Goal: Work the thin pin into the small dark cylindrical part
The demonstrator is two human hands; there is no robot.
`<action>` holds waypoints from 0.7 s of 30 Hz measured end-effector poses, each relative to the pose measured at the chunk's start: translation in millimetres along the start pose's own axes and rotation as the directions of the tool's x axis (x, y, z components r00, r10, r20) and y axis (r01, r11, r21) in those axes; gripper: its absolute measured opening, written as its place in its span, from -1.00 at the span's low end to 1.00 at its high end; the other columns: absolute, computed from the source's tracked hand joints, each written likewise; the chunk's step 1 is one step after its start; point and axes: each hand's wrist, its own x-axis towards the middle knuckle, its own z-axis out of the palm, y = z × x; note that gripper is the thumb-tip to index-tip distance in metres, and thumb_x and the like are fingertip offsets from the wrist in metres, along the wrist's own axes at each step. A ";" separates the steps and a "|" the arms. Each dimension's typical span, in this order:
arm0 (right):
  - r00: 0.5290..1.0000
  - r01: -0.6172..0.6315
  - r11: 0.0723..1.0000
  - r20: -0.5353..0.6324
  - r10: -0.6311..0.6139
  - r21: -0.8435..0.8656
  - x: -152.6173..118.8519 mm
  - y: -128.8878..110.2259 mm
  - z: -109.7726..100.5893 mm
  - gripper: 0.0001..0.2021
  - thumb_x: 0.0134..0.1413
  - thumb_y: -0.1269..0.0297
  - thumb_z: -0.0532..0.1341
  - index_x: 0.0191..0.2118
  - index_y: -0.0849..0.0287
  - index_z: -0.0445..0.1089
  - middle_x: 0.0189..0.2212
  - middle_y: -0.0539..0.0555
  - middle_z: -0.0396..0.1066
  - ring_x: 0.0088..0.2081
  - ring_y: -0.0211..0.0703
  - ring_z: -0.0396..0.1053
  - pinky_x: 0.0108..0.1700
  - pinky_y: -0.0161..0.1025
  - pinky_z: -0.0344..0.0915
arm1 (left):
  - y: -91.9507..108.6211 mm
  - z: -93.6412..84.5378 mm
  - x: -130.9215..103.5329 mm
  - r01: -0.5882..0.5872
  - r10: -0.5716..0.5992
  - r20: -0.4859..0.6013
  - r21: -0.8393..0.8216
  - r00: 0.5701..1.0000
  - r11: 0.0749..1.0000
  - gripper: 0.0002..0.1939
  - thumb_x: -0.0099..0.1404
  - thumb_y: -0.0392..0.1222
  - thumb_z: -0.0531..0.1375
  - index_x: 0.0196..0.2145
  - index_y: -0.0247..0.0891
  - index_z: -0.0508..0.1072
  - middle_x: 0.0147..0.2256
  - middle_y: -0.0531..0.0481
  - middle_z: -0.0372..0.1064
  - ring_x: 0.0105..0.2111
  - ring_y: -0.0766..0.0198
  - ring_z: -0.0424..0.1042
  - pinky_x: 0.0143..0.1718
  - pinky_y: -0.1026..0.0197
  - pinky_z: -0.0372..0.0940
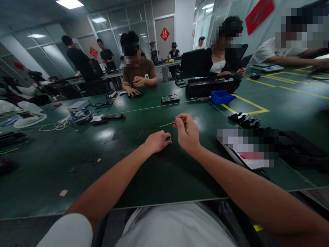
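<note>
My right hand (188, 133) is closed around the red handle of a screwdriver (174, 122), whose thin metal shaft points left, above the table. Just left of it and lower, my left hand (158, 141) rests near the green tabletop (164, 178), its fingers curled over a small dark object (168, 139). Most of that object is hidden under the fingers. The screwdriver's tip is above my left hand and does not touch the object.
A hard drive (170, 99) lies farther forward, with a blue bin (222, 97) beside a long black case (209, 87). Cables (79, 117) and a black tool (113, 116) lie left. Papers (246, 151) are at right. People sit across the table.
</note>
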 end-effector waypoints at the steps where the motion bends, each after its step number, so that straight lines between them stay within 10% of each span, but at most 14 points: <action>1: 1.000 -0.004 1.000 0.003 0.004 -0.003 -0.1 0.0 -0.1 -0.85 0.36 0.15 0.05 -0.17 0.07 0.28 -0.35 0.01 0.46 -0.31 -0.18 0.47 -0.23 -0.17 0.36 | 0.5 -0.3 0.3 -0.006 0.005 0.008 0.012 1.000 1.000 -0.70 0.35 0.01 0.14 -0.07 -0.15 0.49 -0.20 -0.14 0.40 -0.24 0.07 0.44 -0.26 0.14 0.28; 14: 1.000 -0.019 1.000 0.021 0.019 -0.008 -0.1 -1.9 -1.5 -0.84 0.36 0.13 0.04 -0.18 0.06 0.28 -0.35 0.01 0.47 -0.30 -0.15 0.47 -0.23 -0.16 0.36 | -43.7 -13.8 -25.2 0.127 -0.206 -0.164 -0.396 0.965 0.909 -0.77 0.25 -0.11 0.13 -0.18 -0.18 0.47 -0.30 -0.04 0.45 -0.32 0.17 0.39 -0.28 0.16 0.23; 21: 0.999 -0.021 1.000 0.025 0.020 0.013 0.7 0.3 -1.0 -0.84 0.35 0.14 0.05 -0.18 0.07 0.29 -0.36 0.01 0.46 -0.30 -0.17 0.47 -0.23 -0.17 0.36 | -105.3 -37.4 -56.0 0.197 -0.575 -0.110 -0.874 0.811 0.444 -0.77 0.18 -0.07 0.15 -0.32 -0.29 0.41 -0.42 0.03 0.29 -0.54 0.37 0.23 -0.58 0.31 0.02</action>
